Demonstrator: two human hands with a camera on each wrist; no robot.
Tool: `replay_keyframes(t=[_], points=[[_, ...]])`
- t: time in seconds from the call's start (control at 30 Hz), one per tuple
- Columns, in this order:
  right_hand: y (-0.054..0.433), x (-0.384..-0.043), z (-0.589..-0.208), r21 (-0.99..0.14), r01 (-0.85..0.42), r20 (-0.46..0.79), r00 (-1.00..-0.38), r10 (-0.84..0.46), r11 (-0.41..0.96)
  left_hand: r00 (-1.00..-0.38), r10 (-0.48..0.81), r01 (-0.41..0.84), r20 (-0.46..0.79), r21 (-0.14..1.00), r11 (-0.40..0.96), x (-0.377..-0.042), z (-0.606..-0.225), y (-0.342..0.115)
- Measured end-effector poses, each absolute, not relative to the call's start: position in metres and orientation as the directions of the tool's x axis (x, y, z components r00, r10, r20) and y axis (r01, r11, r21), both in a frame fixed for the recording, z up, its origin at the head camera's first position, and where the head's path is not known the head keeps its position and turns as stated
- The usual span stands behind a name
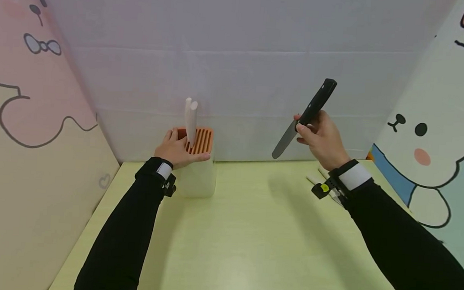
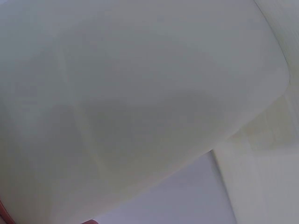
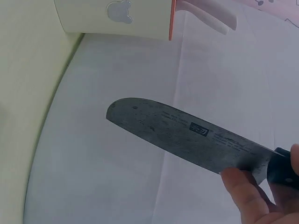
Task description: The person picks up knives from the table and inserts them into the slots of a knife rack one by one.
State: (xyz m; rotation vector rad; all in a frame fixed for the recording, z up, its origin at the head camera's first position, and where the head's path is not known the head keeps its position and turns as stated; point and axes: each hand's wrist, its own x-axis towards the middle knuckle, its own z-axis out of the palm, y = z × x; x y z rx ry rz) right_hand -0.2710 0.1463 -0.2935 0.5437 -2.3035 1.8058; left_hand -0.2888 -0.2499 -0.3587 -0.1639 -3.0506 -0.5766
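On the left of the table stands a white knife block [image 1: 195, 180] with an orange slotted top. Two white handles [image 1: 192, 122] rise from that top. My left hand [image 1: 176, 151] grips the block's upper edge, thumb stretched along the front and fingers at the far left corner. The block's pale side [image 2: 140, 93] fills the left wrist view. In my right hand [image 1: 324, 140], raised over the table's right half, is a kitchen knife [image 1: 317, 101]. I pinch it near where blade and black handle meet; its blade [image 3: 177, 133] points down-left toward the block.
Pale slender items [image 1: 314, 180] lie on the light yellow table [image 1: 233, 239] at the right, partly hidden behind the right wrist. A white back wall [image 1: 244, 87] rises at the far edge, with cartoon-printed side walls left and right.
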Motion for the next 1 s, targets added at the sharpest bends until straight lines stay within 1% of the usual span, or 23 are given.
replay_keyframes(t=[0.2,0.4,0.53,0.83,1.0], points=[[0.133,-0.274,-0.283,-0.885,-0.439,0.421,-0.897,-0.138,0.153,-0.993,0.092,0.111,0.070,0.360,0.926,-0.291,-0.361,-0.250],[0.110,-0.277,-0.266,-0.882,-0.463,0.457,-0.886,-0.082,0.084,-0.993,0.097,0.113,0.060,0.361,0.926,-0.288,-0.356,-0.248],[0.090,-0.278,-0.257,-0.885,-0.464,0.460,-0.883,-0.091,0.034,-0.994,0.098,0.111,0.056,0.355,0.928,-0.286,-0.355,-0.248],[0.043,-0.278,-0.245,-0.891,-0.454,0.453,-0.884,-0.118,-0.021,-0.990,0.106,0.132,0.089,0.379,0.916,-0.285,-0.357,-0.247],[0.023,-0.277,-0.245,-0.897,-0.442,0.441,-0.887,-0.137,-0.030,-0.994,0.093,0.107,0.056,0.340,0.935,-0.281,-0.351,-0.240]])
